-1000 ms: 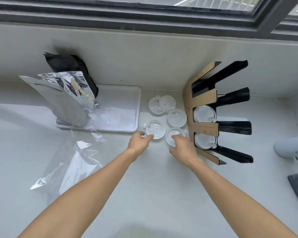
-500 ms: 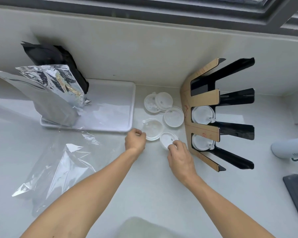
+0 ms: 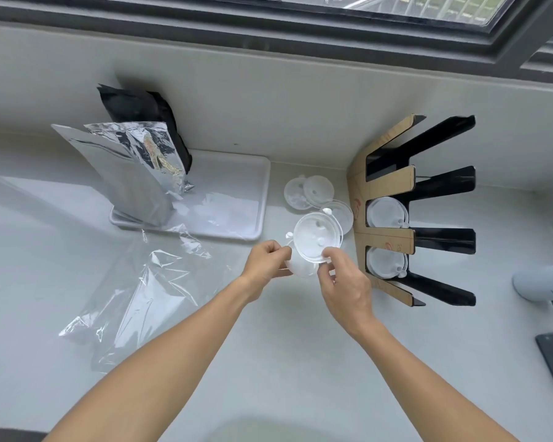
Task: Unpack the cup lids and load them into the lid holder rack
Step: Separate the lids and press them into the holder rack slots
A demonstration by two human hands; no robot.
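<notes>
both hands now hold clear cup lids lifted just left of the lid rack [image 3: 387, 232]: right hand [image 3: 344, 282] pinches the upper lid [image 3: 318, 237], left hand [image 3: 267, 260] grips a lower lid [image 3: 299, 267]; half a second ago they were still on the counter [image 3: 284, 346]. red marks on the rack are unreadable. three loose lids [image 3: 313, 193] lie left of the rack.

Two hands [image 3: 268, 261] [image 3: 344, 282], one rack [image 3: 396, 212], one tray [image 3: 256, 193], two foil bags [image 3: 131, 173] [image 3: 141, 106], one plastic wrapper [image 3: 141, 298].
</notes>
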